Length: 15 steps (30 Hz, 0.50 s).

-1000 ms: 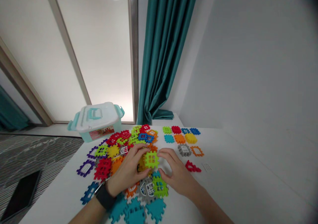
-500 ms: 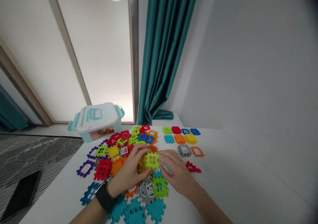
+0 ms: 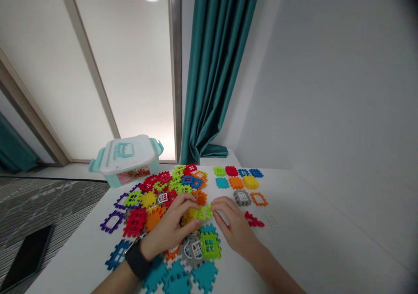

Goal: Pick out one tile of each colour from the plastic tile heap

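My left hand [image 3: 174, 222], with a dark watch at the wrist, curls its fingers and thumb around a yellow toothed building tile [image 3: 188, 217], which they partly hide. Against that tile's right side lies a lime-green window tile [image 3: 204, 212], tilted and seen at a slant. My right hand [image 3: 232, 226] pinches the green tile's right edge between thumb and fingers. Whether the two tiles are locked together I cannot tell. Just below the hands lie another green window tile [image 3: 210, 245] and a grey tile [image 3: 192, 249] with a white window insert.
Interlocking tiles in many colours, among them a red tile [image 3: 135, 222], spread over the white table's left half. Small tiles, including a yellow one [image 3: 251, 182], stand in rows at right. A lidded box [image 3: 130, 155] sits behind; a dark phone-like slab [image 3: 28, 257] lies left.
The lime-green tile has tipped from facing me to a flatter slant and shifted slightly right. My right hand's fingers have moved with it; my left hand has barely moved.
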Tool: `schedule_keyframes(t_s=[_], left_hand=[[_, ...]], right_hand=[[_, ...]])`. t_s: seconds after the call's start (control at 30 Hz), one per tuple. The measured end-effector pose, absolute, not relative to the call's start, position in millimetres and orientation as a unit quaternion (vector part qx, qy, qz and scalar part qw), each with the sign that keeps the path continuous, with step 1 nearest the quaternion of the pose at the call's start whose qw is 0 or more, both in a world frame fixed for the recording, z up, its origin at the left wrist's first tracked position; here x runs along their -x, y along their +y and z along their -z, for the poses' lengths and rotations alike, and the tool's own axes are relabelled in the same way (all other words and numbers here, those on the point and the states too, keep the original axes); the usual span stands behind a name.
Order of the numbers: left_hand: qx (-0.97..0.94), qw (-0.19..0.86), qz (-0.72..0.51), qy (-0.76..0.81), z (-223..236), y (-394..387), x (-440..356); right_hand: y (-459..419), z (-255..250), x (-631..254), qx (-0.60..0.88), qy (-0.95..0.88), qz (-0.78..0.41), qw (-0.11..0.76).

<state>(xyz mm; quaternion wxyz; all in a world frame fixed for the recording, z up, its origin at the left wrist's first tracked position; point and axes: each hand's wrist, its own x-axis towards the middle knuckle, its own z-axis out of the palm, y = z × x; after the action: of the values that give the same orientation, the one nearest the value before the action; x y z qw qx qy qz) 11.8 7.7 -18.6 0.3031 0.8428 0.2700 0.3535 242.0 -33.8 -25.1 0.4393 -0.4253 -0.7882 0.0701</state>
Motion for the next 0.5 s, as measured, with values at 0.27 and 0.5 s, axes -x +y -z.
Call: schedule_keyframes(t_s=[0.27, 0.5], left_hand=[[-0.82, 0.323, -0.379, 0.283, 16, 9, -17], [-0.785, 0.371, -0.397, 0.297, 14, 9, -20]], right_hand=[[-35, 26, -234, 0.463, -0.741, -0.185, 0.45], [-37, 30, -230, 0.489, -0.71, -0.226, 0.454]])
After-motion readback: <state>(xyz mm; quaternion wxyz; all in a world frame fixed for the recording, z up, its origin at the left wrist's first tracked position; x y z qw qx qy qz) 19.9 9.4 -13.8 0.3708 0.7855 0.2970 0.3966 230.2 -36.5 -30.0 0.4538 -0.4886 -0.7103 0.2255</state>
